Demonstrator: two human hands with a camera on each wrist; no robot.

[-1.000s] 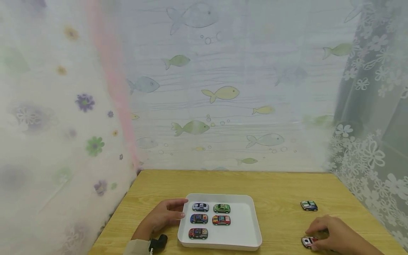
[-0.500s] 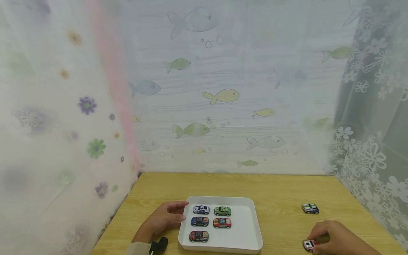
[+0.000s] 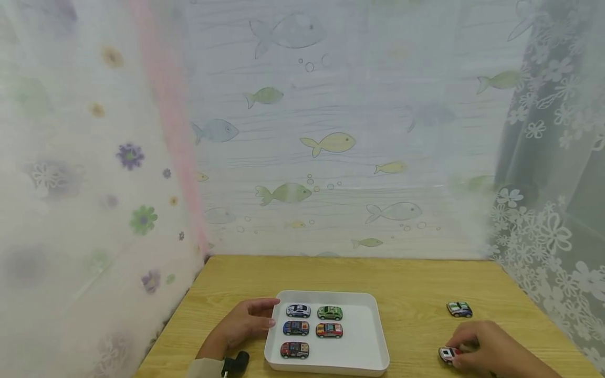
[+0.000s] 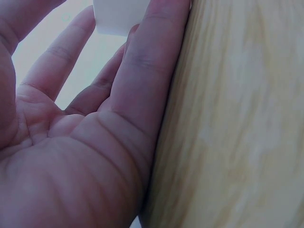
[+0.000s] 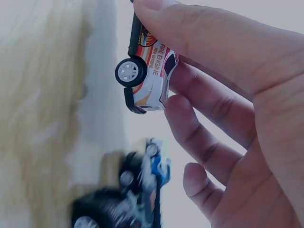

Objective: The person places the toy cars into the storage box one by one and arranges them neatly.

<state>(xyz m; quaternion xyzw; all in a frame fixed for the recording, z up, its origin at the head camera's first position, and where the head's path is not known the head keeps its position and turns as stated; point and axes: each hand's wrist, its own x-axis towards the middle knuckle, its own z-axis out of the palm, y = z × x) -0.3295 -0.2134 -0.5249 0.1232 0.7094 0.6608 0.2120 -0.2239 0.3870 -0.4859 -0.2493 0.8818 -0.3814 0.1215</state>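
My right hand (image 3: 489, 346) pinches a white and red toy car (image 3: 447, 355) between thumb and fingers, low over the table right of the tray. "Fire engine" lettering and a wheel show on this car's side in the right wrist view. My left hand (image 3: 247, 321) is at the left rim of the white tray (image 3: 361, 336), its fingers loosely extended along it. Inside the tray sit a white car (image 3: 298, 311), a green car (image 3: 330, 313), a blue car (image 3: 296, 328), a red and yellow car (image 3: 329, 330) and a dark red car (image 3: 295, 350).
Beyond my right hand, a white, green and blue toy car (image 3: 459, 309) stands on the wooden table (image 3: 416, 283). A blurred dark vehicle with big wheels (image 5: 128, 190) shows low in the right wrist view. Patterned curtains (image 3: 331, 173) enclose the table's back and sides.
My right hand has moved slightly left and away from me, bringing the white and red car with it. My left hand stays at the tray's rim.
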